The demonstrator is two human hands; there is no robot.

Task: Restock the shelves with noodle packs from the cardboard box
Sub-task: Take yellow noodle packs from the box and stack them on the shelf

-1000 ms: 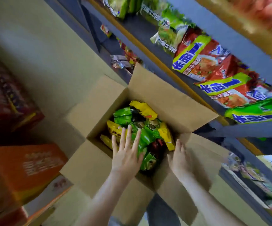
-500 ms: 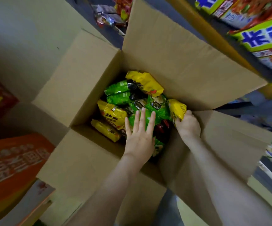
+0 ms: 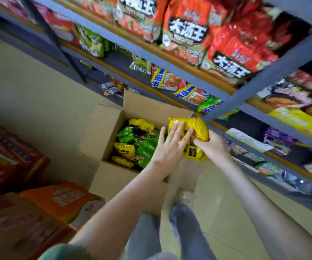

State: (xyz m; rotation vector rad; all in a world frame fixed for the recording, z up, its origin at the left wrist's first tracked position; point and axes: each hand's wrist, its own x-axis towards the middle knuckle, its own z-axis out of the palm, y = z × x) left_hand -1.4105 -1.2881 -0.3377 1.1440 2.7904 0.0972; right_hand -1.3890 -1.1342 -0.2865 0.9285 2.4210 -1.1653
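Note:
An open cardboard box point(image 3: 104, 132) stands on the floor in front of the shelves, holding several green and yellow noodle packs point(image 3: 138, 141). Above its right side my right hand point(image 3: 212, 145) grips a yellow noodle pack point(image 3: 194, 132). My left hand point(image 3: 170, 149) has straight fingers laid flat against the front of that same pack. The grey metal shelves point(image 3: 189, 68) rise on the right, stocked with red, green and yellow noodle packs.
Red and orange cartons point(image 3: 63, 199) are stacked at the lower left beside the box. My legs in blue jeans point(image 3: 185, 228) stand just behind the box. A diagonal shelf brace point(image 3: 57, 44) runs at the upper left. Tan floor point(image 3: 29, 87) lies to the left.
My right hand has taken a yellow pack from the box's right side and lifted it above the rim. My left hand came up off the packs onto it. The view tilted up toward the shelves.

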